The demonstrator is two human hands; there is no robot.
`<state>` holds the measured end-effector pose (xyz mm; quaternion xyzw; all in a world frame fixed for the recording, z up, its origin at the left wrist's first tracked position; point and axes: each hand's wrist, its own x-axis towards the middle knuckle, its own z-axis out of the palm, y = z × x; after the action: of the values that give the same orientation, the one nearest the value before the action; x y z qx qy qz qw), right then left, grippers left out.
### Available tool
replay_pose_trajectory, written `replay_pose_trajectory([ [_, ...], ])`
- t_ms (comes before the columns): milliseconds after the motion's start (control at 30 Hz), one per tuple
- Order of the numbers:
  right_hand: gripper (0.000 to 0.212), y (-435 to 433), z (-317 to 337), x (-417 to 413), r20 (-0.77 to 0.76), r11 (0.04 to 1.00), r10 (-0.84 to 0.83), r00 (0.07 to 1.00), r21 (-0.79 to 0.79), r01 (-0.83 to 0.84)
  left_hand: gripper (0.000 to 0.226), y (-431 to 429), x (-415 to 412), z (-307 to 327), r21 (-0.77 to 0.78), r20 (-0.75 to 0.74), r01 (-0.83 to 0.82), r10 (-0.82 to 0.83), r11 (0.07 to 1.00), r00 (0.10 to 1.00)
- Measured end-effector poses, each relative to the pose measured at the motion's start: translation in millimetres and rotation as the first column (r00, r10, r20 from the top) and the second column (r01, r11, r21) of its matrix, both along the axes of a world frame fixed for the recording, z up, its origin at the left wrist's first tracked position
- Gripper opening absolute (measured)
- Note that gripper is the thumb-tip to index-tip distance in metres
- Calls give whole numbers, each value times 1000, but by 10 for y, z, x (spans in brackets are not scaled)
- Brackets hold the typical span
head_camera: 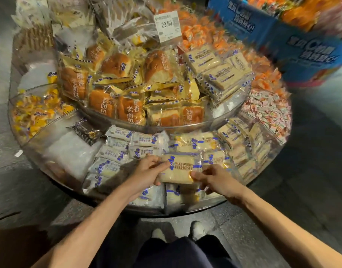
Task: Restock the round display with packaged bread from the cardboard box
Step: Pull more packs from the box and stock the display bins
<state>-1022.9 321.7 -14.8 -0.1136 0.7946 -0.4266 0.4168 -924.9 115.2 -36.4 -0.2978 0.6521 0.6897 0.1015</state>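
A clear-wrapped pack of pale sliced bread (179, 169) with blue print is held between both hands just above the near compartment of the round display (185, 210). My left hand (147, 172) grips its left edge, thumb on top. My right hand (214, 177) pinches its right edge. More packs of the same bread (197, 144) lie beneath and behind it. White-wrapped packs (116, 153) fill the compartment to the left. No cardboard box is in view.
The upper tier holds brown bread loaves in yellow wrappers (116, 89) and beige square packs (220, 72). A price tag reading 23.90 (167, 26) stands at the back. A blue display stand (294, 43) is at the far right. My shoes (176, 233) stand below the display.
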Motion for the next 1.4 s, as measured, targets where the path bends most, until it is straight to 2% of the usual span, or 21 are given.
replay_pose_trajectory([
  [100,27,229,-119,-121,36,996,-81,996,-18,82,27,179,-66,-29,-100,26,56,-54,993,998],
  [167,31,352,-161,-282,-16,994,-109,994,9,109,39,312,-177,-47,-124,6,56,-55,991,998],
  [300,21,416,-249,-745,-172,989,-132,976,37,141,56,538,-588,0,-271,-46,-6,-7,963,999],
  [433,46,346,-320,-1196,-363,988,-143,921,1,154,32,624,-1124,-10,-414,-69,-42,15,909,998],
  [500,53,286,-333,-1327,-414,994,-80,907,40,106,24,638,-1353,-110,-485,-64,-59,32,872,997],
  [567,56,224,-401,-1413,-445,992,41,895,127,17,28,670,-1502,-218,-557,-35,-53,40,829,999],
  [767,45,185,-723,-1527,-465,957,216,859,275,-92,39,757,-1545,-491,-720,85,44,26,692,996],
  [900,49,274,-710,-1581,-493,896,385,780,401,-189,41,803,-1435,-384,-782,101,93,-22,617,995],
  [1000,53,268,-578,-1580,-535,860,469,702,459,-224,36,795,-1399,-307,-788,92,73,-1,612,996],
  [1067,54,161,-434,-1497,-594,861,479,646,461,-215,23,722,-1306,-159,-781,72,26,48,624,996],
  [1200,43,-414,-127,-1076,-742,889,441,505,285,-357,15,282,-760,201,-761,-51,-179,217,624,975],
  [1267,39,-857,-35,-687,-768,845,470,435,250,-473,22,-20,-211,346,-736,-140,-328,342,592,929],
  [1333,32,-1318,9,-110,-768,765,510,387,199,-612,25,-329,538,410,-705,-271,-493,449,509,852],
  [1400,22,-1692,7,614,-752,664,556,355,145,-734,23,-540,1418,411,-731,-270,-552,574,400,773],
])
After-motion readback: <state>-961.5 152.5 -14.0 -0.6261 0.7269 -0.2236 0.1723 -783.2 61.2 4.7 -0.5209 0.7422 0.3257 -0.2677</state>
